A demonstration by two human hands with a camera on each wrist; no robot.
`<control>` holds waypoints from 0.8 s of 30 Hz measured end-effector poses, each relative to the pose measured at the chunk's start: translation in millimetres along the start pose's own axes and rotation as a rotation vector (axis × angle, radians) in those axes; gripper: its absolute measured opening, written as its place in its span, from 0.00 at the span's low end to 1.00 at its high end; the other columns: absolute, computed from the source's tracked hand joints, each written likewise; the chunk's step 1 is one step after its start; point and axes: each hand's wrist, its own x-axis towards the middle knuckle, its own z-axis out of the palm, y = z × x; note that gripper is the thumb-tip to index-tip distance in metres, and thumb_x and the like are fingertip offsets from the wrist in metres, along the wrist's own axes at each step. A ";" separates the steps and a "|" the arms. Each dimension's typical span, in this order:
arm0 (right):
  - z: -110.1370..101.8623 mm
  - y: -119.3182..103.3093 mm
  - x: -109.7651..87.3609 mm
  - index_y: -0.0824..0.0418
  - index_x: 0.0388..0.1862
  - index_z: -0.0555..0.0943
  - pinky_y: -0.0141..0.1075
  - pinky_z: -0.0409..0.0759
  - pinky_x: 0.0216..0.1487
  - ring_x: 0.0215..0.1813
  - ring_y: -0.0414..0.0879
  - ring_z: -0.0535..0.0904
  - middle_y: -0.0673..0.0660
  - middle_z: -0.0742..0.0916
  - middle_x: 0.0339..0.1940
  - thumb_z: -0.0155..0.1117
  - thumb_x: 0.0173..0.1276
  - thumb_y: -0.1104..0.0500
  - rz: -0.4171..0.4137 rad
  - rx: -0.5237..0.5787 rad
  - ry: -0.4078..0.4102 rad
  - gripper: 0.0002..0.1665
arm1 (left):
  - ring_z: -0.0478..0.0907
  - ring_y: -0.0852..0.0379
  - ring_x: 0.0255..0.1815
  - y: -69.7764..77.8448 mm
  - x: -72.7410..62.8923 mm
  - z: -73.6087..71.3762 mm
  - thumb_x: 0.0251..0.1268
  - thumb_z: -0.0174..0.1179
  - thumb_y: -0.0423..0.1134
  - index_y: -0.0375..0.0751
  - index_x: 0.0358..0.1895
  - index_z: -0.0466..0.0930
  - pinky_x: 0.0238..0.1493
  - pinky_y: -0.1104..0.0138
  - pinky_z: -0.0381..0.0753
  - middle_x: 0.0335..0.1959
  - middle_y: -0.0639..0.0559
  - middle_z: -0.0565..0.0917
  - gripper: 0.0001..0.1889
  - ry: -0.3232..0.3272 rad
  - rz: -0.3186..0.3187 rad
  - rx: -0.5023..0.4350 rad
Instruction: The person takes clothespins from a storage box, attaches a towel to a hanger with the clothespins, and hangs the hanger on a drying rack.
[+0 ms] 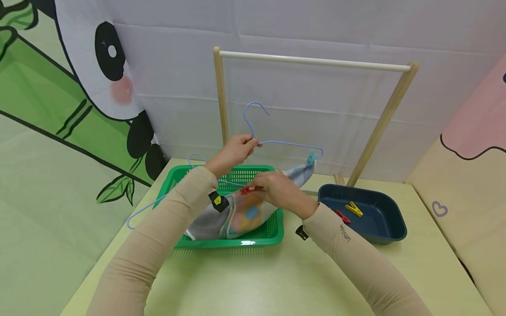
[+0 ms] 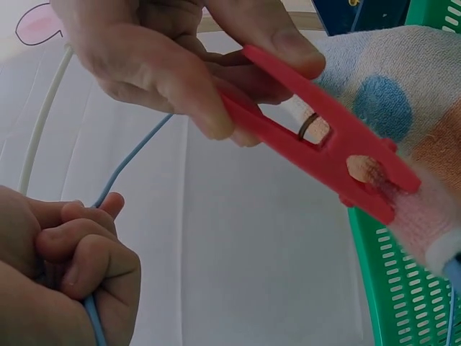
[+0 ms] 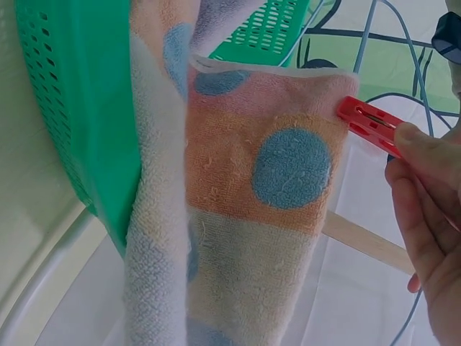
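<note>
With the left hand (image 1: 234,154) gripping the blue hanger (image 1: 292,143), the right hand (image 1: 274,188) pinches a red peg (image 3: 369,126), best seated deep near the corner of the towel (image 3: 252,238) over the green basket (image 1: 229,242), though its bite is hard to judge.

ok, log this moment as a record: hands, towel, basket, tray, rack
left hand: grips blue hanger at hook base
right hand: pinches red clip, which bites towel
towel: teal clip joins it to hanger end
green basket: partly under towel; second hanger across it
dark tray: holds yellow clip, another red clip
rack: wood and white, behind basket and tray
</note>
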 end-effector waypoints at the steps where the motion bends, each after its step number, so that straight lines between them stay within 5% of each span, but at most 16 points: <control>1: 0.0 -0.2 0.5 0.62 0.36 0.86 0.28 0.76 0.34 0.34 0.41 0.82 0.51 0.86 0.32 0.72 0.55 0.66 -0.002 0.000 0.000 0.08 | 0.51 0.60 0.11 0.7 0.0 0.2 0.77 0.43 0.44 0.38 0.37 0.77 0.17 0.70 0.55 0.18 0.48 0.65 0.16 -0.001 0.000 0.000; 11: 3.1 0.0 4.7 0.62 0.34 0.86 0.27 0.76 0.37 0.35 0.41 0.82 0.51 0.86 0.32 0.71 0.57 0.65 0.002 0.016 -0.017 0.06 | 0.51 0.59 0.12 1.8 0.2 1.0 0.77 0.43 0.44 0.38 0.31 0.73 0.19 0.69 0.57 0.18 0.49 0.66 0.17 -0.017 -0.005 -0.002; 17: 4.2 -0.6 6.6 0.63 0.34 0.86 0.27 0.77 0.38 0.35 0.43 0.82 0.52 0.86 0.32 0.71 0.57 0.65 0.007 0.018 -0.022 0.05 | 0.51 0.59 0.11 1.9 -1.0 -0.4 0.77 0.43 0.44 0.39 0.39 0.78 0.18 0.69 0.55 0.17 0.50 0.64 0.16 -0.006 0.007 0.002; 24: 6.5 -1.1 8.5 0.64 0.32 0.86 0.27 0.77 0.37 0.34 0.42 0.82 0.52 0.87 0.31 0.72 0.56 0.66 0.006 0.021 -0.019 0.05 | 0.51 0.59 0.11 0.5 -0.2 0.5 0.77 0.43 0.45 0.39 0.29 0.71 0.18 0.69 0.56 0.17 0.49 0.65 0.17 -0.021 0.002 -0.009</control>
